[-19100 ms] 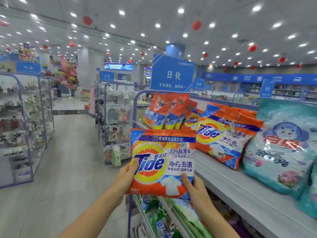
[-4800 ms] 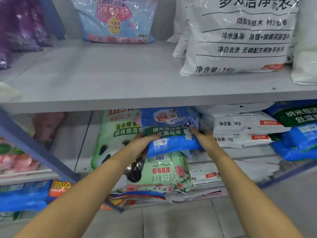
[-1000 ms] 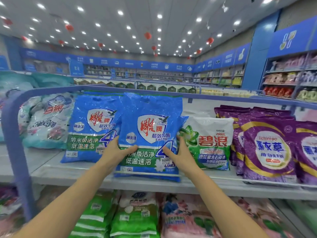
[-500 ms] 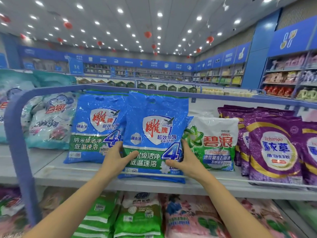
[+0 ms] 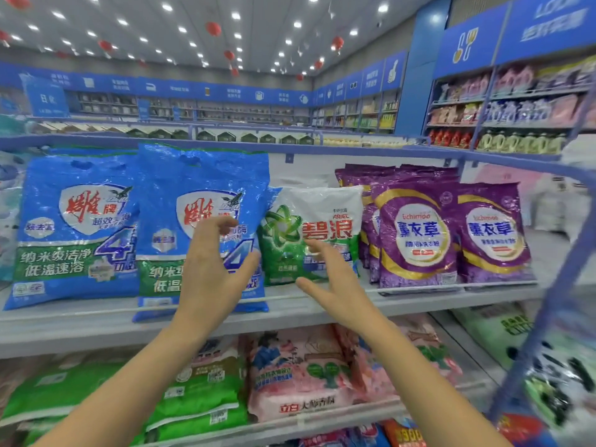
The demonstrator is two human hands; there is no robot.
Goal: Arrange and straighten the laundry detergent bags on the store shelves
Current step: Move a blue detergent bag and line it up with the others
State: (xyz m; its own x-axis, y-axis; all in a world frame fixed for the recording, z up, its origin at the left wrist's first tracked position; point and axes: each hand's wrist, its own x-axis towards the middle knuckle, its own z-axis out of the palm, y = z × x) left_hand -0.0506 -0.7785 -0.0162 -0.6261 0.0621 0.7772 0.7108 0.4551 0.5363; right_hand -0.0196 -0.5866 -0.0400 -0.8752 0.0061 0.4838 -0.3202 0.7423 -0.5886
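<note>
Bright supermarket aisles are stretching away behind a grey top shelf [image 5: 96, 327]; I am holding my left hand [image 5: 213, 272] in front of the nearer blue bag [image 5: 193, 179], which is standing upright with its foot reaching the shelf's front lip, overlapping a second blue bag [image 5: 74, 227] on its left and sitting just beside a green-and-white bag [image 5: 322, 214] on its right; my right hand [image 5: 338, 282] is hovering before that green-and-white bag; fingers [image 5: 214, 225] on both hands are spreading loose and gripping nothing, and I cannot tell whether any is touching plastic; purple bags [image 5: 416, 237] are lining up further right, while a pink bag [image 5: 300, 375] and green bags [image 5: 200, 401] are lying on the shelf below. Judging by the crinkled glossy film, these bags are looking soft, slumping and slippery, probably weighty with powder; I am reckoning that taking one by both side edges low down, palms flat against it, is offering the steadiest hold, since pinching the top seam is risking sag or a tear.
</note>
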